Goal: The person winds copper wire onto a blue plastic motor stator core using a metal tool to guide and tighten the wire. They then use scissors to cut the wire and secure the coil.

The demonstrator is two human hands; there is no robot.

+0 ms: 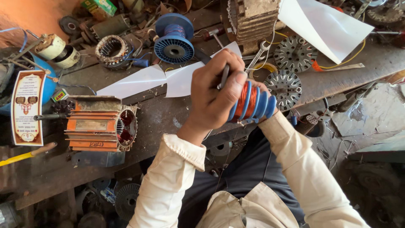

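My left hand [213, 95] is closed around a thin grey metal tool [223, 77] and presses it against a blue ribbed winding former [253, 103] wound with copper wire. My right hand [266, 90] is mostly hidden behind that former and holds it from the far side. Both hands hover over the front edge of a dirty metal workbench [168, 116]. Cream sleeves cover both forearms.
An orange finned motor stator [101, 126] lies at left. A blue wire spool [174, 36], a bare stator core [112, 50], white paper sheets [139, 80], two round slotted rotor discs [284, 86], a spanner [257, 55] and a yellow-handled tool [25, 155] clutter the bench.
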